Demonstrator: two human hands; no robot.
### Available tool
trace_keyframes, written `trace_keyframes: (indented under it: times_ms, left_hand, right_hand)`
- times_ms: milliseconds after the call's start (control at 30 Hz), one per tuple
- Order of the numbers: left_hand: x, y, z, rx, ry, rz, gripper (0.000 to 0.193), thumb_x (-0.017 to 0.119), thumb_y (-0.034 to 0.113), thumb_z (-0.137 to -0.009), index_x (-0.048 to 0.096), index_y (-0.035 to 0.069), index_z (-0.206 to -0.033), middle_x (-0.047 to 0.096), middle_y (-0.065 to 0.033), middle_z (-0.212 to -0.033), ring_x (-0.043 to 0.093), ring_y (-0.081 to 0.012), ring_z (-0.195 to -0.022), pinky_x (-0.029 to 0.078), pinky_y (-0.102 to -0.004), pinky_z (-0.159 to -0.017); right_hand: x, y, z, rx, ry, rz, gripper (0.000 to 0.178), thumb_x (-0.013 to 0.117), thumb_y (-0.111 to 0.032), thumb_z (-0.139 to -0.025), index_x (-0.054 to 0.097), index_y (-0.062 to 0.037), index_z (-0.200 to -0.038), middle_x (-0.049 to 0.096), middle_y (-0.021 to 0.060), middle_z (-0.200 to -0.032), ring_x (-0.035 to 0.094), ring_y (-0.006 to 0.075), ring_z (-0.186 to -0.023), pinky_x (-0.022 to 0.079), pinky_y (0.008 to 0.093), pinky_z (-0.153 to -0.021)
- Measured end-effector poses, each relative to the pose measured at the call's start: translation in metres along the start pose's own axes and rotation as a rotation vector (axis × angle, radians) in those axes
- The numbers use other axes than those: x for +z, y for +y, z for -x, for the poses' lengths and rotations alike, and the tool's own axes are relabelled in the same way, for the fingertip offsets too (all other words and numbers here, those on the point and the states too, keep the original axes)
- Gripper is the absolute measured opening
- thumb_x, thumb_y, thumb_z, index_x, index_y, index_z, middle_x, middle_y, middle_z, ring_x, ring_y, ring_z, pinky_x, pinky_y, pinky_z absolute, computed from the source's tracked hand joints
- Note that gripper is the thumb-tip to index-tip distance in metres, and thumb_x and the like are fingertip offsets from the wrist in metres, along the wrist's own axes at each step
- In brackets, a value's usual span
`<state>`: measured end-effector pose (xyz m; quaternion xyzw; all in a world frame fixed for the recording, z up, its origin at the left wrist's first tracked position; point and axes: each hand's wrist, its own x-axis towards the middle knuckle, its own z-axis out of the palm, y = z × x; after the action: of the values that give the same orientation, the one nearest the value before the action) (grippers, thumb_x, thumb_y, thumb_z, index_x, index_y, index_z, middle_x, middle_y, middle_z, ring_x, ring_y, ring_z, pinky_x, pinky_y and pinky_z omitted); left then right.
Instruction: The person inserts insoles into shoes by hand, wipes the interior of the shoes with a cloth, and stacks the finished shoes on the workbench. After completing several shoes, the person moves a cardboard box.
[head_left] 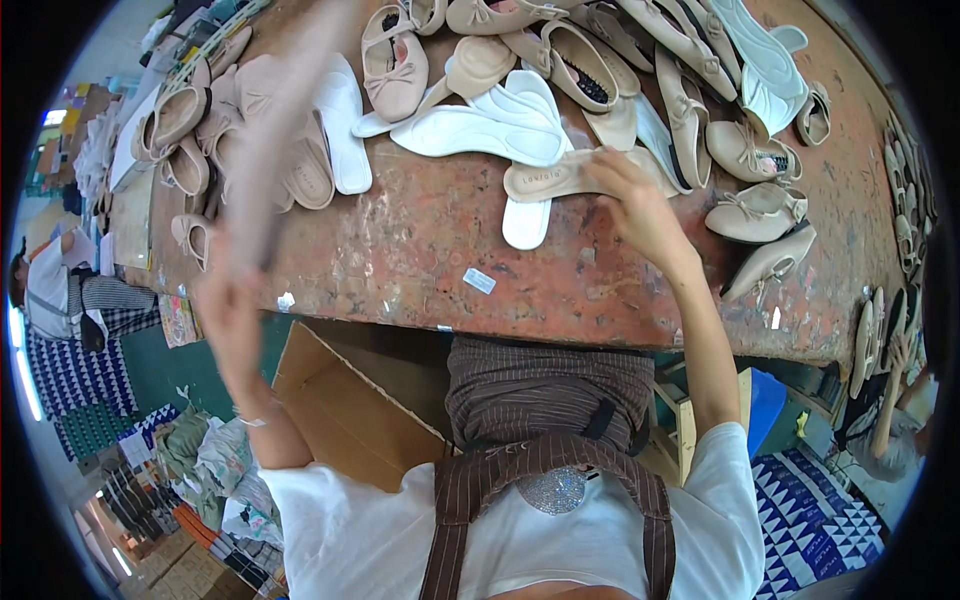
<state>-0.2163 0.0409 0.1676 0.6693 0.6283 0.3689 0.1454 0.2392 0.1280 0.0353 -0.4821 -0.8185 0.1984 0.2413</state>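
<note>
My left hand (232,315) is smeared by motion at the table's near left. It is closed around the lower end of a long beige shoe (280,130), which blurs upward across the view; its details cannot be made out. My right hand (635,200) reaches over the middle of the table, fingers bent onto a beige insole (545,180). Under that insole, crosswise, lies a white insole (527,225). More white insoles (480,135) overlap just beyond, to the left of my right hand.
Beige flats with bows (395,75) are heaped along the far side of the worn reddish table (400,270). Several more shoes (755,215) stand at the right. Below the near edge is an open cardboard box (340,400). Other people sit at far left (60,280) and right (895,430).
</note>
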Motion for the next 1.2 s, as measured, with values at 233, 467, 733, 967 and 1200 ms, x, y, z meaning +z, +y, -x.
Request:
trace_keyframes:
  times_ms: [233, 467, 733, 967, 1200]
  left_hand:
    - [0.122, 0.072, -0.059, 0.13, -0.082, -0.131, 0.068, 0.075, 0.015, -0.084, 0.047, 0.003, -0.144, 0.048, -0.0191, -0.146, 0.047, -0.0289, -0.135, 0.038, -0.0386, -0.11]
    - [0.286, 0.05, -0.04, 0.435, -0.563, -0.346, 0.108, 0.078, 0.046, -0.074, 0.018, 0.01, -0.156, 0.025, -0.0125, -0.161, 0.017, -0.0372, -0.149, 0.016, -0.0661, -0.115]
    - [0.288, 0.049, -0.095, 0.126, -0.456, 0.252, 0.079, 0.075, 0.05, -0.081, 0.052, 0.002, -0.138, 0.038, -0.0191, -0.153, 0.055, -0.0383, -0.125, 0.038, -0.064, -0.103]
    - [0.319, 0.15, -0.229, -0.683, -0.124, 0.88, 0.085, 0.07, 0.038, -0.088, 0.015, 0.009, -0.145, 0.056, -0.0258, -0.109, 0.066, -0.03, -0.064, 0.058, -0.0388, -0.047]
    - [0.286, 0.121, -0.164, -0.202, -0.114, 0.814, 0.061, 0.057, 0.001, -0.082, 0.033, 0.006, -0.138, 0.061, -0.0166, -0.108, 0.066, -0.0225, -0.071, 0.06, -0.0363, -0.058]
  right_hand:
    - [0.002, 0.007, -0.027, -0.048, -0.068, 0.136, 0.065, 0.076, -0.001, -0.068, 0.057, -0.0035, -0.129, 0.058, 0.0152, -0.125, 0.05, 0.0323, -0.126, 0.045, 0.0412, -0.103]
    - [-0.032, -0.053, 0.014, 0.164, -0.15, 0.243, 0.046, 0.074, -0.014, -0.07, 0.059, -0.0057, -0.113, 0.058, 0.0137, -0.106, 0.064, 0.0348, -0.092, 0.053, 0.045, -0.077]
    - [-0.108, -0.038, 0.102, 0.638, 0.275, -0.732, 0.057, 0.063, -0.01, -0.085, 0.05, 0.0003, -0.14, 0.061, 0.011, -0.122, 0.062, 0.0201, -0.102, 0.049, 0.0381, -0.096]
    - [-0.073, -0.044, 0.141, 0.509, 0.479, -1.815, 0.074, 0.054, -0.027, -0.089, 0.027, 0.0039, -0.151, 0.059, 0.0192, -0.119, 0.06, 0.0314, -0.11, 0.05, 0.0416, -0.096]
    - [-0.073, -0.046, 0.162, 0.485, 0.557, -1.546, 0.074, 0.037, -0.055, -0.102, 0.024, -0.0018, -0.152, 0.054, 0.0185, -0.135, 0.063, 0.0206, -0.097, 0.054, 0.036, -0.084]
